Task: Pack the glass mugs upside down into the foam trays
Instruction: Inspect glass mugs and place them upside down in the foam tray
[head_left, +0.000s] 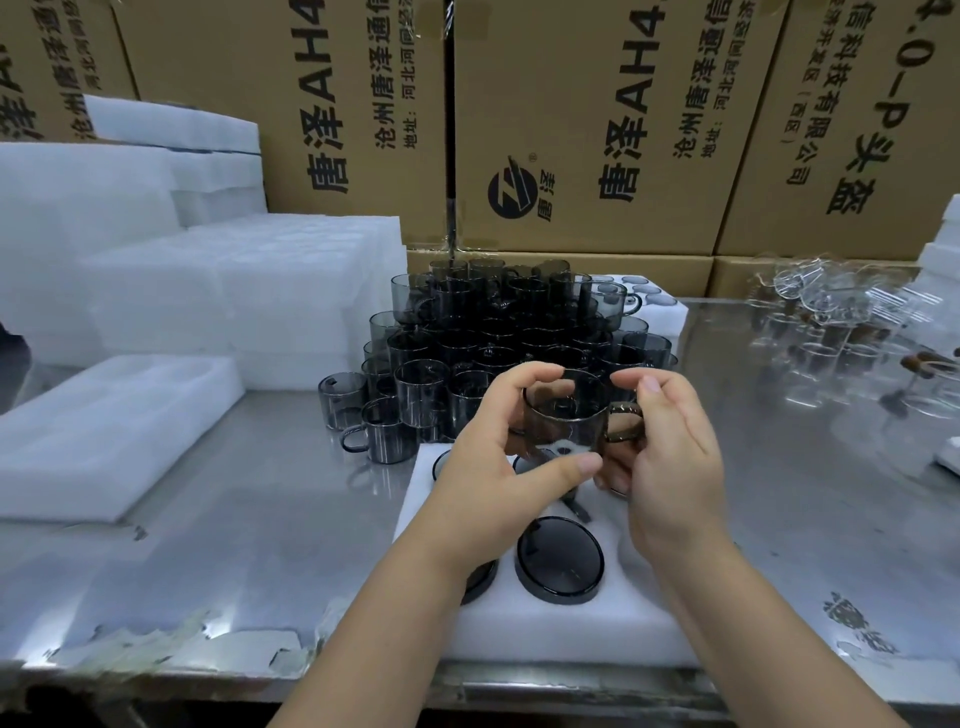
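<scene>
Spare foam tray (104, 431): lies flat, well to the left of the left fingers, pockets up. It is probably staged as the next one to fill.
Tray stack (234, 291): white foam piled beyond the spare tray, far left of the fingers.
Mug pile (498, 332): smoked glass mugs stacked in tiers just beyond the fingertips, close enough for a short reach.
Left hand (498, 457): its fingers are curled round the held mug, forefinger over the rim and thumb under the lower wall, so the glass can be turned.
Held mug (566, 415): gripped between both sets of fingers above the tray. Its mouth seems to face up and toward the camera, so by my reading it is not yet inverted.
Seated mug (560, 561): sits below the fingers, near the wrists, sunk in its pocket with the dark base up.
Foam tray (571, 629): lies directly beneath the fingers. More dark bases show under them, partly hidden.
Right hand (670, 467): fingertips pinch the rim, with the handle pointing into the palm, steadying the mug for the flip.
Clear glassware (831, 332): stands well to the right of the right fingers, kept apart from the smoked mugs.
</scene>
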